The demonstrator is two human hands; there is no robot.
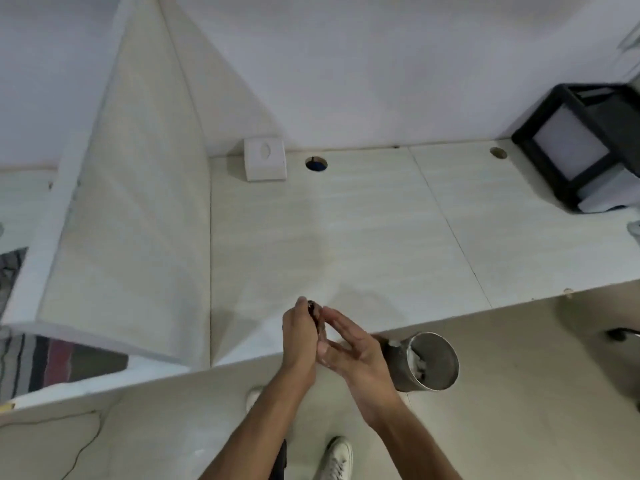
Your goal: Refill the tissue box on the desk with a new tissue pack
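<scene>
Tissue box (pixel 265 163) white w/ oval slot, upright at desk (pixel 346 237) back

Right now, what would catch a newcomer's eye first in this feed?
The two hands, left hand and right hand, meet over the desk's near edge, pinching a small dark object too blurred to identify. The white tissue box sits far back against the wall by the divider. A metal bin stands on the floor, right of the hands.

A white tissue box (pixel 265 163) sits on the pale cream desk (pixel 346 237); right of it stands a black-framed box (pixel 585 140).
</scene>
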